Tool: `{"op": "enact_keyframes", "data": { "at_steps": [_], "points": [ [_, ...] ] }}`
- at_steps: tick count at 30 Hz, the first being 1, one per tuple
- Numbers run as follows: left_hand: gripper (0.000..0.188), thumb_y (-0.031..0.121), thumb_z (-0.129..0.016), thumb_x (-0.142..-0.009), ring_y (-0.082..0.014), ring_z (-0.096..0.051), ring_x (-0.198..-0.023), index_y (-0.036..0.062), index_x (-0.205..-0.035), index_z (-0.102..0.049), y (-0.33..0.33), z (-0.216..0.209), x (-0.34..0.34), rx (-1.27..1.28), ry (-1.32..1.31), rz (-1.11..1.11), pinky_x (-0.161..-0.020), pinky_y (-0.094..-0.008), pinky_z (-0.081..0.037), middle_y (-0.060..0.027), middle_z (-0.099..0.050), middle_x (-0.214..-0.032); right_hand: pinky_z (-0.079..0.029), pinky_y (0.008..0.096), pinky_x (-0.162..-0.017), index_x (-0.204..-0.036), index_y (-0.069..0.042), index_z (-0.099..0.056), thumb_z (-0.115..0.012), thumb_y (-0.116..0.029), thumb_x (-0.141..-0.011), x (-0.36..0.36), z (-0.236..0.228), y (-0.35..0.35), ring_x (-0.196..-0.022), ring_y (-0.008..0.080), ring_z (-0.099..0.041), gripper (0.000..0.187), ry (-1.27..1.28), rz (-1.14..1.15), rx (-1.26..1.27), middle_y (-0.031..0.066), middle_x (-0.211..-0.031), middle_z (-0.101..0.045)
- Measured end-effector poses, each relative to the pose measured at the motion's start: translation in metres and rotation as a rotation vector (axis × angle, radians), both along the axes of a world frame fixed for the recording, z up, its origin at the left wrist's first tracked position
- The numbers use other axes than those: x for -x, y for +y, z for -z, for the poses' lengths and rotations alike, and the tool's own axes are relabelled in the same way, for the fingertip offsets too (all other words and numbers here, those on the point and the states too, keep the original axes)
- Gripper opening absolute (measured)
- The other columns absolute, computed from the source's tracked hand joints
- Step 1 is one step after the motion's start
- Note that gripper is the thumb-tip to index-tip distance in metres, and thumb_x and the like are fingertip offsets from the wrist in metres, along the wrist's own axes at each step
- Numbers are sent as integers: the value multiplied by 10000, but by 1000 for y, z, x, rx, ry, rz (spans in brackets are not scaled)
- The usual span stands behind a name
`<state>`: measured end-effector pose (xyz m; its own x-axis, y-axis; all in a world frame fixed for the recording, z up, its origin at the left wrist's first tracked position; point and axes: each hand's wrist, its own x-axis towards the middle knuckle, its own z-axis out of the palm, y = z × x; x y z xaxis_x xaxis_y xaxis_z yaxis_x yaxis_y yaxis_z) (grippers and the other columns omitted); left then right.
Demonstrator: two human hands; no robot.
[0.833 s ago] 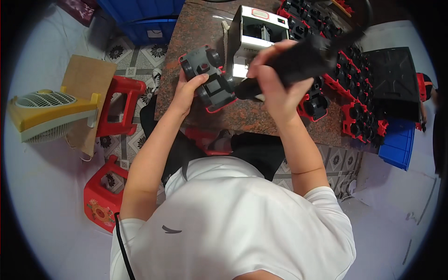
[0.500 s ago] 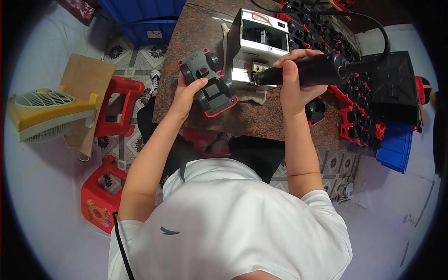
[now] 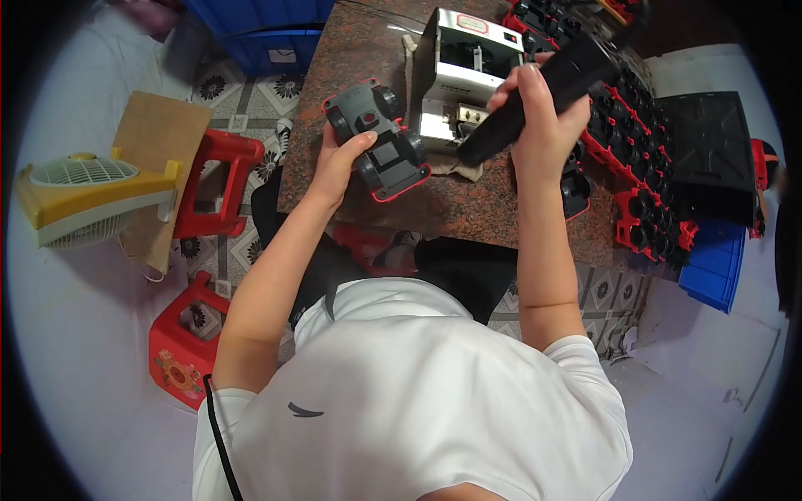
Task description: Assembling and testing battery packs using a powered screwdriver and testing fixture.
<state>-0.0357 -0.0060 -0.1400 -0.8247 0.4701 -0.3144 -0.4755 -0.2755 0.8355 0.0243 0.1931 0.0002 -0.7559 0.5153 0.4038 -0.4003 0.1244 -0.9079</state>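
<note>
Left hand (image 3: 338,163) grips the near-left end of a toy car chassis (image 3: 378,142), black with a red rim, wheels upward, held tilted over the near-left part of the brown stone tabletop (image 3: 468,209); fingers wrapped firmly around it. Right hand (image 3: 539,125) is closed around a black electric screwdriver (image 3: 543,92), its tip angled down-left, just right of the chassis. Step in hand, by judgement: bringing the driver to a fastener on the chassis underside. The next move calls for seating the tip squarely. Farther off stand a silver box machine (image 3: 468,58) and rows of red-black chassis (image 3: 643,192). Against 0.5 s ago, the driver has tilted tip-down and the chassis sits slightly farther out.
</note>
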Motion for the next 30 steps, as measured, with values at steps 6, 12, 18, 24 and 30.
{"op": "enact_keyframes", "data": {
  "at_steps": [6, 12, 18, 24, 30],
  "points": [
    [604, 146, -660, -764, -182, -488, -1111, 74, -1292, -376, 7, 2, -3, -27, 57, -54, -975, -337, -381, -75, -505, -1189, -513, 273, -569, -1094, 17, -417, -656, -9, -766, -22, 0, -57, -622, 138, -573, 407, 307, -220, 190, 103, -780, -561],
    [599, 140, -659, -755, -179, -484, -1112, 66, -1284, -389, 8, -1, -4, -42, 124, -72, -977, -333, -374, -75, -504, -1187, -500, 256, -568, -1084, 6, -408, -707, -17, -729, -20, 15, -66, -653, 137, -568, 465, 295, -233, 106, 97, -787, -558],
    [617, 145, -665, -750, -181, -480, -1117, 57, -1291, -382, 8, 2, -3, -39, 130, -74, -976, -329, -371, -76, -501, -1190, -488, 245, -570, -1084, 12, -408, -692, 27, -689, -20, 12, -74, -632, 123, -560, 487, 247, -212, -28, 86, -775, -560],
    [661, 153, -671, -749, -192, -476, -1132, 51, -1317, -349, 7, 17, -2, -136, 56, -79, -985, -339, -367, -88, -491, -1214, -472, 255, -581, -847, 9, -585, -725, 18, -625, -18, 2, -88, -628, 126, -577, 263, 180, -266, -71, 44, -693, -597],
    [663, 151, -671, -745, -195, -474, -1141, 49, -1320, -358, 10, 28, 3, -146, 76, -76, -985, -338, -367, -92, -488, -1231, -464, 251, -566, -1128, -20, -401, -661, 57, -703, -9, 6, -78, -631, 148, -561, 504, 215, -374, -412, 113, -774, -574]
  ]
}}
